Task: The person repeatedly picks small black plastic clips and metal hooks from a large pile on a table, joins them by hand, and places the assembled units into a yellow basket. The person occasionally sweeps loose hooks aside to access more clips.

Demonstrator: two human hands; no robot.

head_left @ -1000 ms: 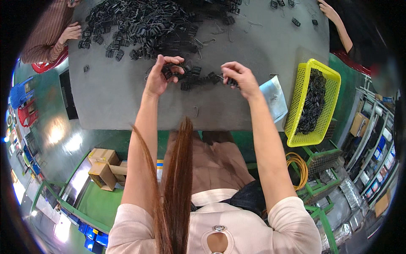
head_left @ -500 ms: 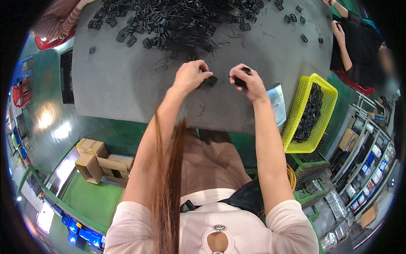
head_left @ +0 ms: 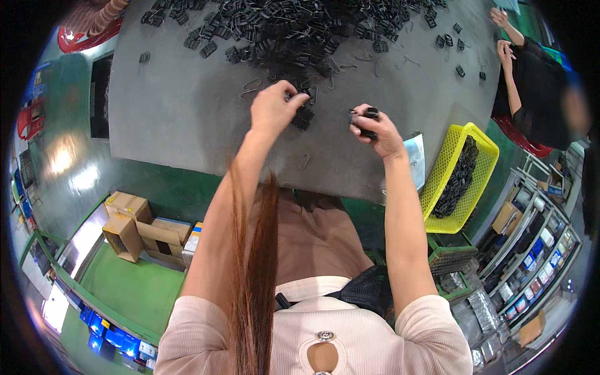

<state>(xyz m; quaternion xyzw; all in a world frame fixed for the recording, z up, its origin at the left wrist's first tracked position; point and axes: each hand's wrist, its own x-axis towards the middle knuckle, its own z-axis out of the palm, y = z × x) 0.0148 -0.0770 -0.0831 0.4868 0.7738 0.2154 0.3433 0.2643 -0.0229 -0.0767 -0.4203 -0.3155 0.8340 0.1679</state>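
My right hand (head_left: 382, 132) is closed round several black plastic buckles (head_left: 370, 119), raised a little above the grey table (head_left: 206, 131). To its left, my left hand (head_left: 272, 107) is low over the table, thumb and forefinger curled toward each other. A dark bit shows between those fingertips, too small to make out. Right beside the thumb are loose black buckles (head_left: 303, 117), at the near end of a large heap of such buckles (head_left: 269, 28), many with thin wire hooks. One single wire hook (head_left: 305, 160) lies near the table's front edge.
A yellow plastic basket (head_left: 431, 215) holding black pieces stands at the table's right edge, beside a pale plastic bag (head_left: 415, 159). Another person (head_left: 531, 87) sits at the right, and a striped sleeve (head_left: 103, 15) shows far left. Cardboard boxes (head_left: 122, 234) sit lower left.
My left hand has shifted slightly away from my body, and the loose buckles beside it are more exposed. My right hand keeps its buckles and has turned slightly. The whole view has shifted a little.
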